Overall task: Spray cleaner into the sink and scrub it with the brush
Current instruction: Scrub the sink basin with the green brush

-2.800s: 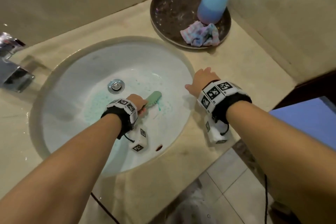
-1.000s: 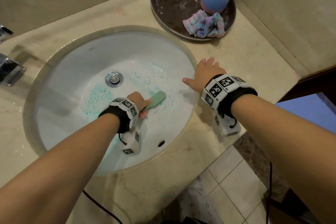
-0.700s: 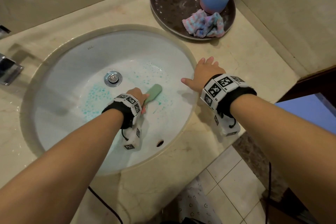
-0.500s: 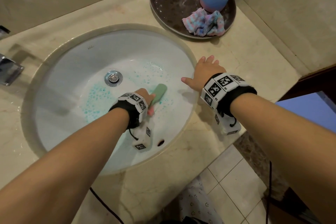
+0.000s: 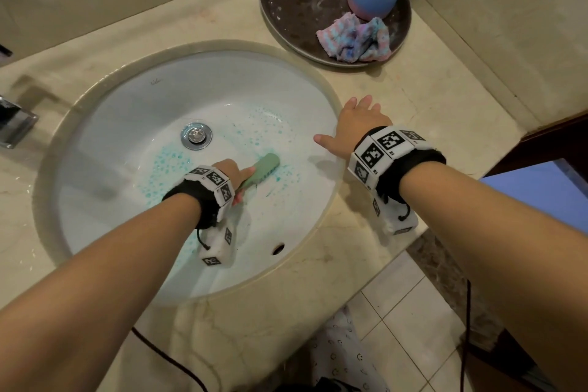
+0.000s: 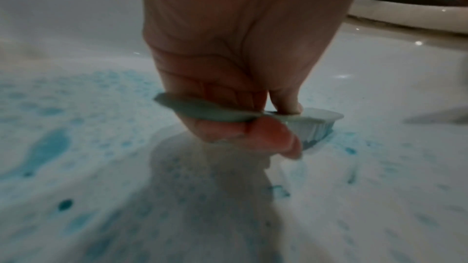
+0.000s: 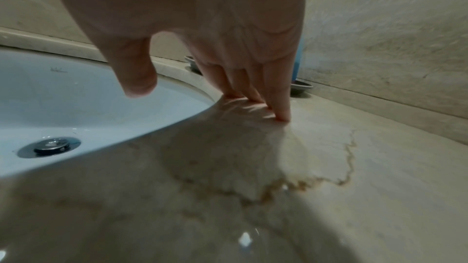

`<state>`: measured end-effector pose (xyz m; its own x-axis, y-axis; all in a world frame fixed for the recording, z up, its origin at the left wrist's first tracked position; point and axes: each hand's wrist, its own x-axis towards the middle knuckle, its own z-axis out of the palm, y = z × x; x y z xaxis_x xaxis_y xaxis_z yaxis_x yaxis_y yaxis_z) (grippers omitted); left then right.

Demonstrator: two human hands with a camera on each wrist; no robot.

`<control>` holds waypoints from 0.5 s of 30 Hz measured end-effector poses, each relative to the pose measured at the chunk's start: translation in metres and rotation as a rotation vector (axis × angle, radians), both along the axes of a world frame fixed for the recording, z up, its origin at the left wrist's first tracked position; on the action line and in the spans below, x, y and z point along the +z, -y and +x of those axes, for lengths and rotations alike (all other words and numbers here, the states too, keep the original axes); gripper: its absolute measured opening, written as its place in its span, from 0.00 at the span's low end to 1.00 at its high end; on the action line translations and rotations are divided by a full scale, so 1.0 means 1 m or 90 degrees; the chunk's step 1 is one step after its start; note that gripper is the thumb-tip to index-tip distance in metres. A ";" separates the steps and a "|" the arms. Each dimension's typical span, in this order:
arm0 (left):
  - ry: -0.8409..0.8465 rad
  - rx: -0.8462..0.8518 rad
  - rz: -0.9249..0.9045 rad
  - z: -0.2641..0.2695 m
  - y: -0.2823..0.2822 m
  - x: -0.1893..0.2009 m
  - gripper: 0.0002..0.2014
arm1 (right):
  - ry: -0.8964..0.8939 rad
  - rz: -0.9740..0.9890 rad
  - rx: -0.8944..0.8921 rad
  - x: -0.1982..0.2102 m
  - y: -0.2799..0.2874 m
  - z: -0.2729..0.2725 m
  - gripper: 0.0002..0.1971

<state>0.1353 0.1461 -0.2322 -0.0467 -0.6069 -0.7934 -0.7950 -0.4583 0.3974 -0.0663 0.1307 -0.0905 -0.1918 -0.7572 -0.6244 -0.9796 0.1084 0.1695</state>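
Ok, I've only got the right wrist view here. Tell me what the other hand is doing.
Observer: The left hand grips a green brush in the sink, right of the drain.
Operator: Confirm the bristles are down.
Observer: Yes, in the left wrist view the bristles meet the basin.
Operator: Report any cleaner.
Observer: Blue cleaner droplets speckle the bottom around the drain.

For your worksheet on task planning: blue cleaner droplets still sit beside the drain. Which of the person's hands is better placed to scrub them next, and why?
Left. The left hand already grips the brush inside the sink, close to the droplets. The right hand rests open on the countertop.
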 end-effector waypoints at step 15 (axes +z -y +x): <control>0.125 -0.115 -0.041 0.018 0.000 0.005 0.28 | -0.011 0.008 0.014 0.006 -0.001 0.003 0.49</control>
<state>0.1537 0.1465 -0.2274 -0.0081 -0.6518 -0.7583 -0.9263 -0.2808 0.2513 -0.0634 0.1320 -0.0849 -0.1866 -0.7529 -0.6311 -0.9785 0.0848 0.1881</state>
